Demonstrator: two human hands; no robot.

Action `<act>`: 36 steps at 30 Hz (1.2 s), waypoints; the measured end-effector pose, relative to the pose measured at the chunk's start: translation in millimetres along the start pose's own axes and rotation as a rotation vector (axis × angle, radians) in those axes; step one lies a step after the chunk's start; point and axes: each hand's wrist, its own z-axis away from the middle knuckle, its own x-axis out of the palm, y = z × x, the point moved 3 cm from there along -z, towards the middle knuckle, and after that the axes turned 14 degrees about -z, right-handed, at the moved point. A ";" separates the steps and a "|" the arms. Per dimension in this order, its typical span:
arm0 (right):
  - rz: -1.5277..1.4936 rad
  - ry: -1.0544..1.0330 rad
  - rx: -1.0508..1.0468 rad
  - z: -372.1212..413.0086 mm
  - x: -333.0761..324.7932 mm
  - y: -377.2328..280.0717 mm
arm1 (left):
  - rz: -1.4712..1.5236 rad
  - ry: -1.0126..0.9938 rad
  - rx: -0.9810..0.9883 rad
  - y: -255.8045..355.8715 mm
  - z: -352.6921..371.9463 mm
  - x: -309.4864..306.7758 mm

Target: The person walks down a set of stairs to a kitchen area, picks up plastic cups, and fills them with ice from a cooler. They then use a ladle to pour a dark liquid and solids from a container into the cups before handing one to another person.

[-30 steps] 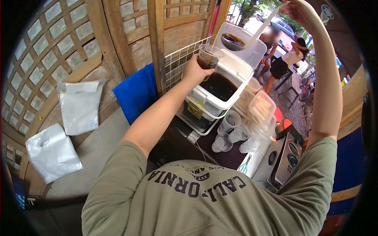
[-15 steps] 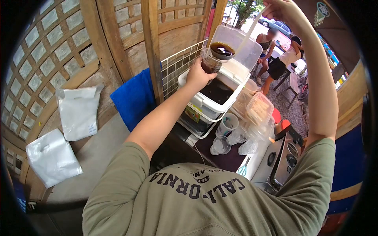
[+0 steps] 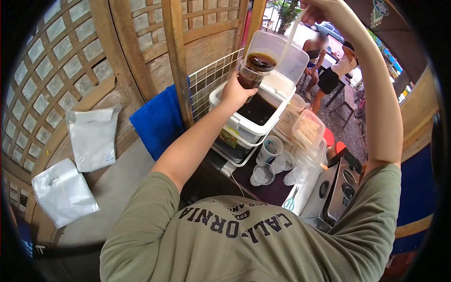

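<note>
My left hand (image 3: 237,93) is wrapped around a clear plastic cup (image 3: 247,81) that has dark brown liquid in it. Up at the top of the view, my right hand (image 3: 317,10) grips the long pale handle of a ladle (image 3: 261,62). The ladle's bowl, full of the same dark liquid, overlaps the cup's mouth. Beneath both is a white rectangular tub (image 3: 268,128) holding more dark liquid. Its clear lid (image 3: 277,47) stands raised behind the ladle.
Several plastic cups (image 3: 262,175) stand to the right, near food containers (image 3: 307,129) and scissors (image 3: 291,201). A metal appliance (image 3: 345,188) sits further right. Plastic bags (image 3: 91,136) and a blue cloth (image 3: 159,121) are at left. Two people (image 3: 331,77) are outside beyond.
The ladle's bowl and my right hand have shifted slightly left, with the bowl staying over the cup. The whole view has moved a little.
</note>
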 end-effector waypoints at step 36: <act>0.580 -0.142 -0.011 58.9 51.3 -67.7 | 0.113 0.019 0.018 -7.8 1.0 6.7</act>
